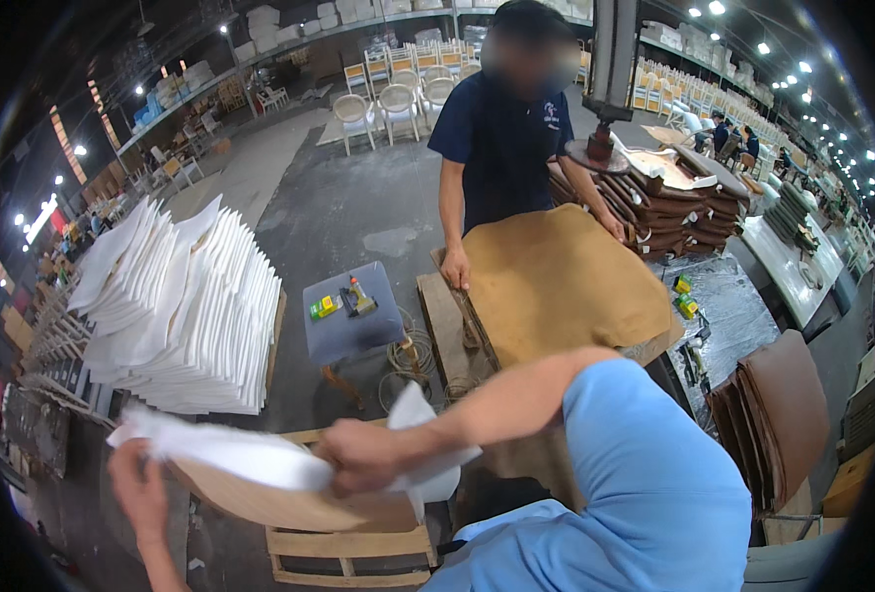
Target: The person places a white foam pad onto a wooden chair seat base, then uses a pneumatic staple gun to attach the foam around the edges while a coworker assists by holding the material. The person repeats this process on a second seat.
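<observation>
- White foam sheet [260,456] lies over a curved plywood seat panel [289,503], on a wooden frame [348,543].
- Left hand [139,483] grips its left end; right hand [358,456] presses it, closed.
- Risk: the loosely draped sheet could slide off askew.
- Beyond: stacked white sheets [181,306]; a co-worker [501,128] at a brown sheet [556,281].

Left hand [141,488] fingers hidden behind white foam sheet [260,456], grip unclear; forearm cut by lower edge. Curved plywood panel [289,503] mostly covered by sheet. Small items on grey stool [348,314] too small to identify. Co-worker's face blurred
</observation>
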`<state>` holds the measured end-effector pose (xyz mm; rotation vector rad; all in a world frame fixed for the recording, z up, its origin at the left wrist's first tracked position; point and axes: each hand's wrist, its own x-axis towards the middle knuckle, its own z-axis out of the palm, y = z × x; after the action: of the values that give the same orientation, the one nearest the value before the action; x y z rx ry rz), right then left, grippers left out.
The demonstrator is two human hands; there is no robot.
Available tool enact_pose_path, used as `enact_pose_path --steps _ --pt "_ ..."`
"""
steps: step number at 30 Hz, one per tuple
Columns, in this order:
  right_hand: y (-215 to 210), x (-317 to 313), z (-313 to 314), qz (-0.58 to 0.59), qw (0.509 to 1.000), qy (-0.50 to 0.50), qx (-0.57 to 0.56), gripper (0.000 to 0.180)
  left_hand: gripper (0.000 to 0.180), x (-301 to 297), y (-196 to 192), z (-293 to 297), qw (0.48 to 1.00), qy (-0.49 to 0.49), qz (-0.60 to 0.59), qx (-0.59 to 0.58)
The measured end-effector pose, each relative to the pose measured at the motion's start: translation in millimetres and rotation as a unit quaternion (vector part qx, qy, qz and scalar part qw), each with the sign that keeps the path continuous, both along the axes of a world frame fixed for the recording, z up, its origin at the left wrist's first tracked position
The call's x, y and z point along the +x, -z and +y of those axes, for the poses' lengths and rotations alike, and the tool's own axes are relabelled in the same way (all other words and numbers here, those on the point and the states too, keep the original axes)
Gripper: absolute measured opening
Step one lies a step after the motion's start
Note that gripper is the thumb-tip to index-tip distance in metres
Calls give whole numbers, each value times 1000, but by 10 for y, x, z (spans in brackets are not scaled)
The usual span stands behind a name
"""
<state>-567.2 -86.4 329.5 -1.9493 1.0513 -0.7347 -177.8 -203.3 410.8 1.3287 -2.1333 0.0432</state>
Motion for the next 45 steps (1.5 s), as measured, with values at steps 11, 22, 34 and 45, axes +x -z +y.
enact_pose_path --steps 11,22,34,45 --pt "-1579 -1365 -206 -244 955 122 116 33 49 -1515 2628 1203 612 -142 674 388" --pt "-1065 -3172 216 -375 873 229 210 32 51 -3029 2431 1452 597 -76 647 468" --pt "130 -4270 974 -383 823 384 171 46 54 -3456 2299 1321 615 0 609 501" --pt "319 -4836 1697 -484 715 465 196 36 57 -4457 2161 909 539 136 589 586"
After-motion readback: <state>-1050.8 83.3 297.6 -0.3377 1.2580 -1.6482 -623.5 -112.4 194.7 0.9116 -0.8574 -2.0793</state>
